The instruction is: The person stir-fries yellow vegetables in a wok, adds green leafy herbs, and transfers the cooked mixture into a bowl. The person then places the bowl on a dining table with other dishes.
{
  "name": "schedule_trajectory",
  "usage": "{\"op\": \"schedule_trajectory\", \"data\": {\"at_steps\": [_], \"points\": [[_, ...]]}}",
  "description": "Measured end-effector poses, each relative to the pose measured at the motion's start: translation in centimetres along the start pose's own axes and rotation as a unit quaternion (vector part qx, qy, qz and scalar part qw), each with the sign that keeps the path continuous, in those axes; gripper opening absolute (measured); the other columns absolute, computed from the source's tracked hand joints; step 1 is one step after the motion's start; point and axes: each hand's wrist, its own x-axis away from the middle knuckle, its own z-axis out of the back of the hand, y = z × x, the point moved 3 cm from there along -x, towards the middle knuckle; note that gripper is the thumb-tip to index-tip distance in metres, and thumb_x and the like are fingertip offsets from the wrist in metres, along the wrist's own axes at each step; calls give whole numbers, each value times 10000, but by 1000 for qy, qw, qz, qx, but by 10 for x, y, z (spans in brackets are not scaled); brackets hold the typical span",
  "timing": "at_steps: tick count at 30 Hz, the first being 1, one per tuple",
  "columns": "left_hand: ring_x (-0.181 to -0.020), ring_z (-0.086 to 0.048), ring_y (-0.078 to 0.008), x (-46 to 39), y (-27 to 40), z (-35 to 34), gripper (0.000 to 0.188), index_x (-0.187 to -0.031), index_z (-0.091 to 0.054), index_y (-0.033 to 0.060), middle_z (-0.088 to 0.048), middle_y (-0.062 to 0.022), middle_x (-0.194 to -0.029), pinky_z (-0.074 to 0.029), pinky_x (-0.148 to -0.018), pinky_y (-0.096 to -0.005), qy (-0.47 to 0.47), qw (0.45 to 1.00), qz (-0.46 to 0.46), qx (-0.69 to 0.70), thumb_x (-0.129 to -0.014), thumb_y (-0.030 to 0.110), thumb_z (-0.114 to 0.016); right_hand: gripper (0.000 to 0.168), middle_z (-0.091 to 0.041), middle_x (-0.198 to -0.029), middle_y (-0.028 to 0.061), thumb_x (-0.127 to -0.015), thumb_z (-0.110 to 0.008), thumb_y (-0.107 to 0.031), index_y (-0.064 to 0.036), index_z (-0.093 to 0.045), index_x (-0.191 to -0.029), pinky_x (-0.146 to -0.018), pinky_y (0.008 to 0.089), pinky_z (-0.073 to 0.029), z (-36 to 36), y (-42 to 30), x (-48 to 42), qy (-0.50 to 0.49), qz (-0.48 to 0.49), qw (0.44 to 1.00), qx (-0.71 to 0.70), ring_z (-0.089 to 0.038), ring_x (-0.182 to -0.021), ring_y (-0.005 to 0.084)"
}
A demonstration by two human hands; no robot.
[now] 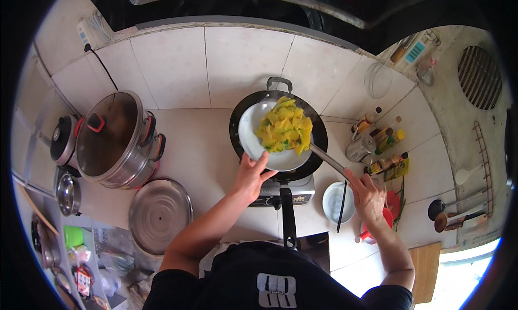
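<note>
My left hand (251, 174) grips the near rim of a white plate (249, 136) with thumb and fingers. Cooked yellow-green vegetable slices (285, 125) are heaped on the plate's right side. The plate is over a black wok (319, 136), whose long black handle (287, 212) points toward me. My right hand (366, 192) is closed around the metal handle of a cooking utensil (327, 158); its head is hidden by the food at the plate's right edge. Beneath the wok is a portable gas stove (301, 190).
Right of the stove are a bowl (334, 204) with dark chopsticks (343, 206) across it, a red-handled item (364, 235) and several seasoning bottles (390, 142). At left stand a large lidded steamer pot (121, 148), a round metal lid (160, 217) and a rice cooker (62, 140).
</note>
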Motion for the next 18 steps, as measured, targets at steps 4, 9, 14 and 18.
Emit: {"op": "schedule_trajectory", "data": {"at_steps": [4, 9, 14, 18], "points": [[-1068, -500, -141, -1, -3, -17, 416, -1211, -354, 169, -462, -2, -1175, -480, -875, -383, -29, 999, 14, 33, -874, 293, -563, 522, -452, -679, 36, -741, -586, -13, -233, -542, -1212, -494, 305, -443, -2, 3, 9, 59, 14, 996, 60, -522, -582, 169], [-1069, -502, -141, 7, -3, -12, 416, -1204, -359, 163, -463, -5, -1182, -487, -864, -377, -29, 998, 37, 48, -871, 301, -566, 542, -477, -741, 27, -697, -569, -28, -248, -562, -1193, -499, 286, -407, 20, 2, 2, 112, 43, 978, 171, -501, -602, 152], [-1074, -510, -151, 14, -4, 4, 449, -1249, -338, 157, -462, -17, -1200, -488, -863, -363, -22, 999, 21, 24, -879, 298, -552, 495, -510, -769, 20, -677, -590, -76, -242, -600, -1143, -478, 277, -383, 37, 6, -2, 165, 61, 965, 196, -483, -571, 151], [-1089, -493, -165, 15, -2, 22, 498, -1268, -301, 168, -431, -38, -1227, -493, -837, -351, -27, 999, 18, 33, -868, 285, -573, 479, -513, -765, 18, -673, -599, -83, -236, -613, -1126, -468, 264, -368, 49, -7, -9, 160, 98, 960, 208, -473, -557, 146]]}}
